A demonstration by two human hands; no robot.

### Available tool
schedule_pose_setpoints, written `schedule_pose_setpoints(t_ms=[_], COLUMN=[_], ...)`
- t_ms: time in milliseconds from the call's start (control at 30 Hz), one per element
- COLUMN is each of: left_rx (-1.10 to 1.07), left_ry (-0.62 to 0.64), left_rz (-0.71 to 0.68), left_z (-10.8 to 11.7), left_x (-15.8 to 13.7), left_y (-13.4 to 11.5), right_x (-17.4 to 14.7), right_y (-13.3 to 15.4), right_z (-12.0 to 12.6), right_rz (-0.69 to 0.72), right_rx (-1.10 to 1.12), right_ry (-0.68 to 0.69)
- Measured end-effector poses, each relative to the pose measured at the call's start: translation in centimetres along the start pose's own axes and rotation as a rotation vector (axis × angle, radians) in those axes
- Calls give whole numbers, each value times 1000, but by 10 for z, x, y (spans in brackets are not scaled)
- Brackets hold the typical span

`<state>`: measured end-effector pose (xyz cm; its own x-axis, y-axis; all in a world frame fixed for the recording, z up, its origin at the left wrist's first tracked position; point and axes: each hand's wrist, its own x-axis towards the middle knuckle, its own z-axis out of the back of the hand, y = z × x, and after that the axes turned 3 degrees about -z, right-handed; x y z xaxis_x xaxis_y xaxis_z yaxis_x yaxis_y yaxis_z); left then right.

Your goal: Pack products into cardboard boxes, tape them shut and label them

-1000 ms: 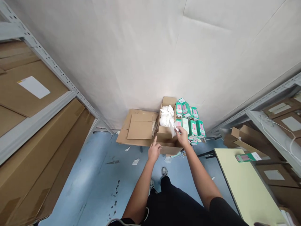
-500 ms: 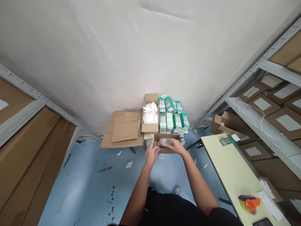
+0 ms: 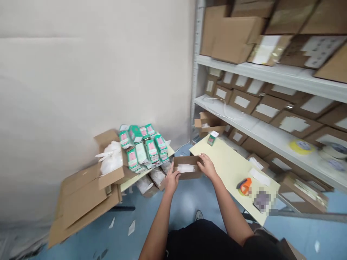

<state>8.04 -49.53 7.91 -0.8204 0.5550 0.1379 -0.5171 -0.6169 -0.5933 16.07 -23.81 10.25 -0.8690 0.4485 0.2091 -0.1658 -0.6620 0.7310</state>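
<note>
Over the blue floor, beside the yellow table: open cardboard box, clamped between my left hand and my right hand, one at each end. White item inside; green packs stacked beyond my left hand.

The small box is matt cardboard, the shelving smooth painted metal.

My feed is bright and evenly lit, the source out of view. The carton looks fairly crisp; blur softens the green boxes and smears labels toward the right end of the shelf. Wide-angle distortion stretches the edges; pixelation masks part of the table.
</note>
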Motion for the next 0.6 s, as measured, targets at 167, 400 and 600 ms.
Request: schedule_pose_setpoints(t_ms=[167, 400, 600], left_rx=[-17, -40, -135], left_ry=[159, 340, 457], left_rz=[-209, -426, -527], left_z=[-65, -127, -178], left_x=[56, 123, 189], left_y=[-76, -141, -148], right_x=[-16, -31, -20], right_y=[-75, -134, -165], right_z=[85, 139, 147], right_rz=[-150, -330, -452], right_rx=[-54, -47, -29], right_ry=[-200, -376, -441])
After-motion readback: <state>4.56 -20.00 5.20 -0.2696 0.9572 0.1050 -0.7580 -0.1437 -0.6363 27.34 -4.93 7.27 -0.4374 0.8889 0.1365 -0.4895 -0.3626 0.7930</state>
